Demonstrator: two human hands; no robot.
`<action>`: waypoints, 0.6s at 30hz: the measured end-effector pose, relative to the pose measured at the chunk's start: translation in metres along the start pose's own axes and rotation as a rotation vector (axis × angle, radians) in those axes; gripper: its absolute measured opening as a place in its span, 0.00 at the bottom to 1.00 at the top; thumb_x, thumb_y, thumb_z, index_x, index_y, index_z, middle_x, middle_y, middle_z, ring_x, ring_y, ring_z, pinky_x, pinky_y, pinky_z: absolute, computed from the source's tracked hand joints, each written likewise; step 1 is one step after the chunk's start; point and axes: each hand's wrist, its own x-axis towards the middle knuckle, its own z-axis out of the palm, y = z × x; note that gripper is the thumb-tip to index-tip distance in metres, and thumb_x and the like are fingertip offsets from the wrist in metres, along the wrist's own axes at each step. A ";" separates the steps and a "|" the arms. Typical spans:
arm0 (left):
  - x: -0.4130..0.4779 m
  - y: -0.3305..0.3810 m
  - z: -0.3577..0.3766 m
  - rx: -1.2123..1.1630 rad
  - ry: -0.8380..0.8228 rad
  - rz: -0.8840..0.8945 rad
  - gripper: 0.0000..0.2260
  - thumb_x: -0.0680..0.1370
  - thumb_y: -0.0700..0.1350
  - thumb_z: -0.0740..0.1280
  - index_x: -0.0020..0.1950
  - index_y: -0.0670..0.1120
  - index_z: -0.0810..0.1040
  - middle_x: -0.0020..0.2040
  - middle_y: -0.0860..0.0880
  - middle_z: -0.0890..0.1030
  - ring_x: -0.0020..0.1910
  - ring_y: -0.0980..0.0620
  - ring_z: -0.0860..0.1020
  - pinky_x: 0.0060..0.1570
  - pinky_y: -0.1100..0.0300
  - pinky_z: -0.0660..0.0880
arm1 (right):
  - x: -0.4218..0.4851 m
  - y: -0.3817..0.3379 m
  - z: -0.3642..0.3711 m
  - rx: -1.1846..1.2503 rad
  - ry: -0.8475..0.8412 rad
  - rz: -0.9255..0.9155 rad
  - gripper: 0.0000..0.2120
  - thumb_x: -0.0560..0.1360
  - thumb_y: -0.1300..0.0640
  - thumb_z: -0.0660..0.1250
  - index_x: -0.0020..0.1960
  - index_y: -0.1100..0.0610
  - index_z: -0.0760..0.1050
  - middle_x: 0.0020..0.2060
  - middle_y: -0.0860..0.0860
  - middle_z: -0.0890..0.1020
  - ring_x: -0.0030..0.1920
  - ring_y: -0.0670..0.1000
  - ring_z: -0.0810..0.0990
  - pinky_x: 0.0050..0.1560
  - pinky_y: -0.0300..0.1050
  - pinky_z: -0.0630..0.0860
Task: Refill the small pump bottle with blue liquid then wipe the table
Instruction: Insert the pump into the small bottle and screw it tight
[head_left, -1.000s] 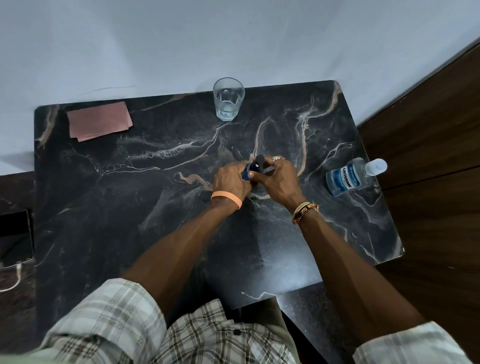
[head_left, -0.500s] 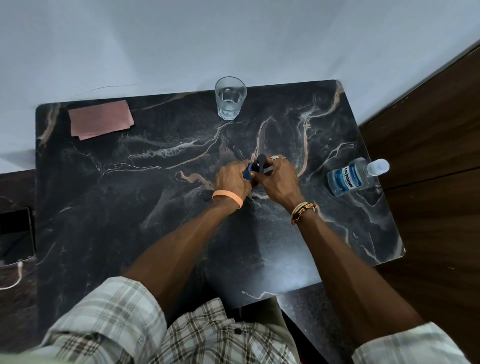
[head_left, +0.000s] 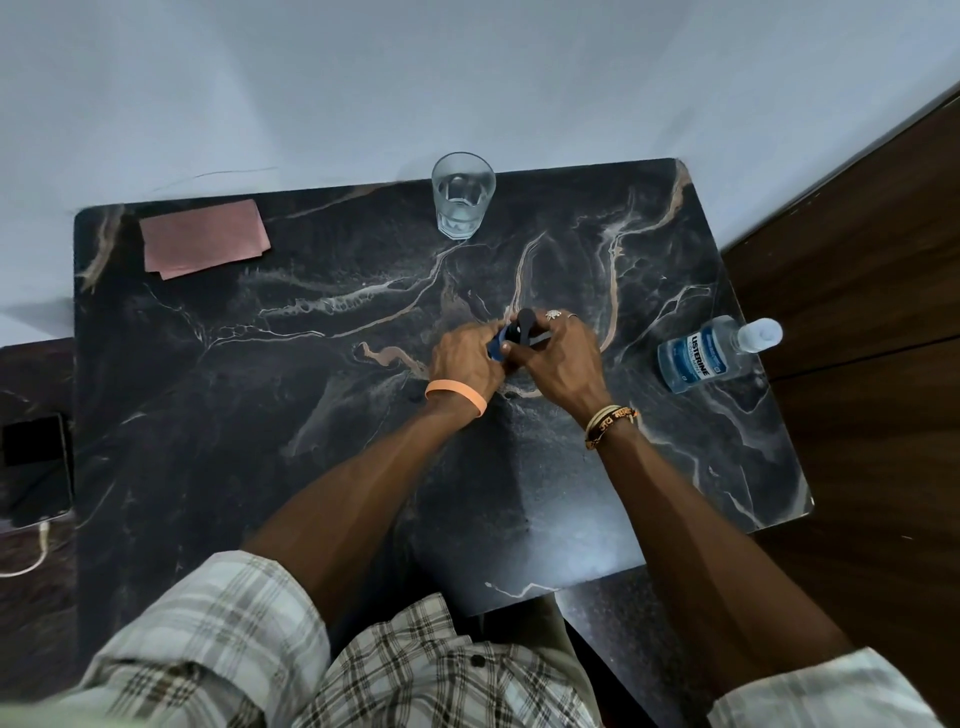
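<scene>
Nothing much had shifted since a moment earlier: both hands stayed together mid-tabletop (head_left: 270, 374), left hand (head_left: 467, 358) wrapped round the small pump bottle (head_left: 501, 345), right hand (head_left: 558, 356) pinching its dark pump head (head_left: 524, 325); mouthwash bottle (head_left: 701, 358) stood near, apart.

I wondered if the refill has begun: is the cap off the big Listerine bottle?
No. The Listerine bottle stands untouched near the table's right edge with its clear cap on, apart from both hands.

Mouthwash bottle (head_left: 696, 362) label reads "LISTERINE"; smaller print beneath too small to read.
</scene>
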 end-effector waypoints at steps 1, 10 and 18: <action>0.000 0.000 0.000 -0.005 -0.003 -0.004 0.12 0.72 0.47 0.73 0.55 0.50 0.83 0.45 0.44 0.83 0.45 0.44 0.80 0.47 0.50 0.78 | 0.000 0.000 0.000 0.000 0.001 -0.011 0.14 0.70 0.48 0.76 0.53 0.54 0.83 0.43 0.53 0.83 0.42 0.52 0.82 0.43 0.49 0.81; 0.000 -0.004 0.004 -0.031 0.029 -0.001 0.12 0.71 0.44 0.73 0.54 0.49 0.83 0.46 0.45 0.83 0.45 0.44 0.80 0.47 0.50 0.78 | -0.001 0.003 0.003 0.053 -0.027 -0.022 0.14 0.70 0.50 0.75 0.54 0.53 0.81 0.45 0.51 0.84 0.43 0.51 0.82 0.45 0.51 0.82; -0.002 -0.011 0.012 -0.013 -0.001 -0.005 0.23 0.66 0.43 0.77 0.60 0.50 0.78 0.54 0.47 0.80 0.53 0.46 0.79 0.54 0.53 0.76 | -0.002 0.011 0.007 0.116 -0.027 0.003 0.18 0.70 0.51 0.76 0.58 0.53 0.79 0.45 0.44 0.83 0.44 0.44 0.81 0.41 0.35 0.76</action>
